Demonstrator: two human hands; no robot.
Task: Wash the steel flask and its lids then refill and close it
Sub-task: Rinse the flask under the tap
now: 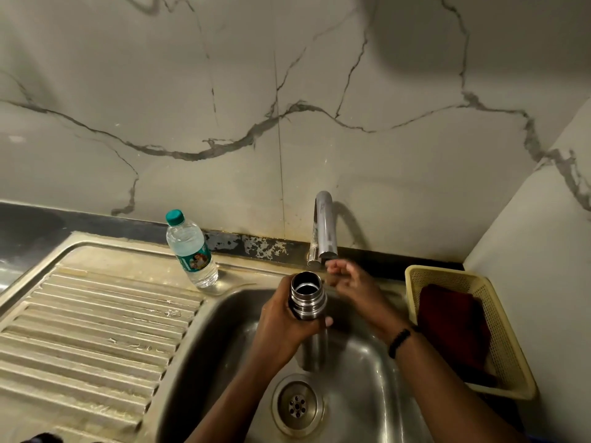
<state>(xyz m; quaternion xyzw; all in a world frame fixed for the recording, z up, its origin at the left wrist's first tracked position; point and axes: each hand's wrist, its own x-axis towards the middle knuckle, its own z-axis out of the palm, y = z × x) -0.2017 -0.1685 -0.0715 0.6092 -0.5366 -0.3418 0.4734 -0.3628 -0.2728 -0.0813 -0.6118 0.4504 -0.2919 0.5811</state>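
I see a yellow basket [511, 340] at the right of the sink [367, 362] with a dark red cloth [454, 327] lying in it; a plastic water bottle [192, 251] with a green cap stands on the steel desk [96, 314] by the back left corner of the sink, and it looks full of clear water; the steel flask [307, 302] is held upright over the sink, under and in front of the tap [324, 228]; its top is open and its lid is off, and I cannot tell what is inside the dark mouth; my left hand [281, 327] is curled round the flask just below its ringed neck; my right hand [348, 282] is up by the tap spout with loosely bent fingers; I cannot tell if it holds anything.
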